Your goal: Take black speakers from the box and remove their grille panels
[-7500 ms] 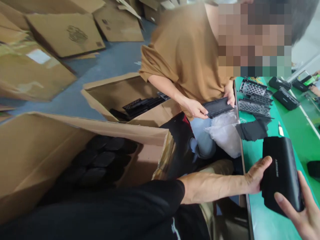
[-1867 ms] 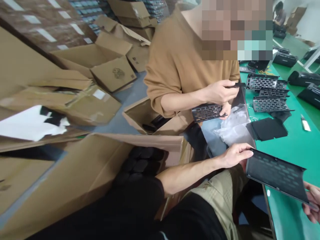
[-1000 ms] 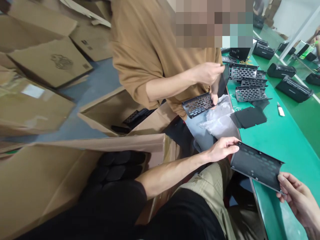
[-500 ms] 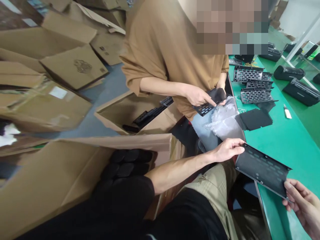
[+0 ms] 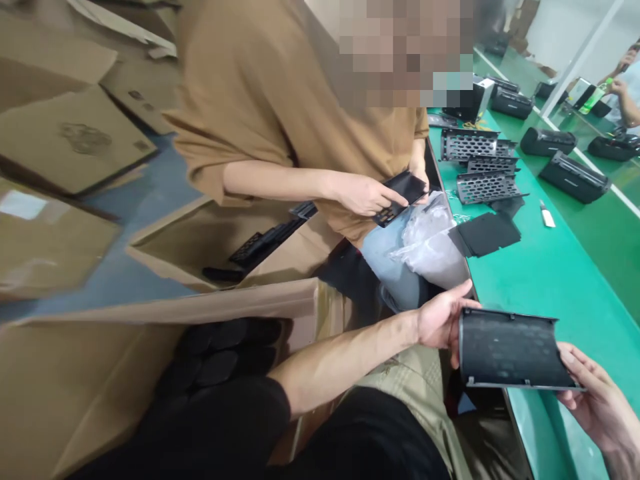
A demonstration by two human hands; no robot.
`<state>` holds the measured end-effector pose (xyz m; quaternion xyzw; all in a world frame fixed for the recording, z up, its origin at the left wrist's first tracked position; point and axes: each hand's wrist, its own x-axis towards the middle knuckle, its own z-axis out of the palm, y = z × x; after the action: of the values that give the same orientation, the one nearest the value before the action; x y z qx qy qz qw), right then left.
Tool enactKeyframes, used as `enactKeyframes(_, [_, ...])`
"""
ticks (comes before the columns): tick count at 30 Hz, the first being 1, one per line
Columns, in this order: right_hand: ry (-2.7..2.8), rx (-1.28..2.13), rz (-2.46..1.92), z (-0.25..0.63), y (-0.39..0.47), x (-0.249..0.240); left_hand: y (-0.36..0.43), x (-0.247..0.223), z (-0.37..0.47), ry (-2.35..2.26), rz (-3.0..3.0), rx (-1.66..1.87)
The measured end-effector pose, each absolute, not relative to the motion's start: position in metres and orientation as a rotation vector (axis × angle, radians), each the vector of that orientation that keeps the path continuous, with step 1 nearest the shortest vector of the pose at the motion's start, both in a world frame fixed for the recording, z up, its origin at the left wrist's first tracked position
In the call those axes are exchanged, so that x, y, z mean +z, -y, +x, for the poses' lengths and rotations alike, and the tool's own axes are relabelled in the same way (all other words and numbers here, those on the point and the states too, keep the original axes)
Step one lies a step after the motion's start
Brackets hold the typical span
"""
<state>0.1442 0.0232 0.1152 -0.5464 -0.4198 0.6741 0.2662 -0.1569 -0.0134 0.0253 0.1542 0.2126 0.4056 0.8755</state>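
Note:
A curved black panel (image 5: 510,350) with a dark inner face is held up at the lower right, over the edge of the green table (image 5: 565,273). My left hand (image 5: 445,320) grips its left end, thumb up and fingers partly hidden behind it. On the right end, my right hand (image 5: 590,383) pinches the panel between thumb and fingers. Beyond my hands, black sheets (image 5: 487,233) lie on the table near several perforated black panels (image 5: 487,187).
A person in a brown top (image 5: 300,100) sits opposite, both hands on another perforated panel (image 5: 400,197). Open cardboard boxes (image 5: 270,300) with black parts stand left. A plastic bag (image 5: 435,247) lies at the table's edge. Black speaker-like units (image 5: 575,177) are farther right.
The panel has turned from slanting down rightward to nearly level, its inner face more toward me. My left hand has shifted lower along its end. The whole view has shifted.

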Motion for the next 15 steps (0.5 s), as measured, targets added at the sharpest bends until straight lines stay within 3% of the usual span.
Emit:
enactKeyframes(8, [1.149, 1.821, -1.575, 0.136, -0.033, 0.112, 0.031, 0.039, -0.112, -0.171, 0.324, 0.418])
enactKeyframes(10, [1.079, 1.588, -1.675, 0.16, -0.048, 0.116, 0.033, 0.051, -0.111, -0.152, 0.333, 0.392])
enactKeyframes(15, [0.677, 0.643, -1.921, 0.255, -0.109, 0.142, 0.033, 0.072, -0.123, -0.411, 0.317, 0.481])
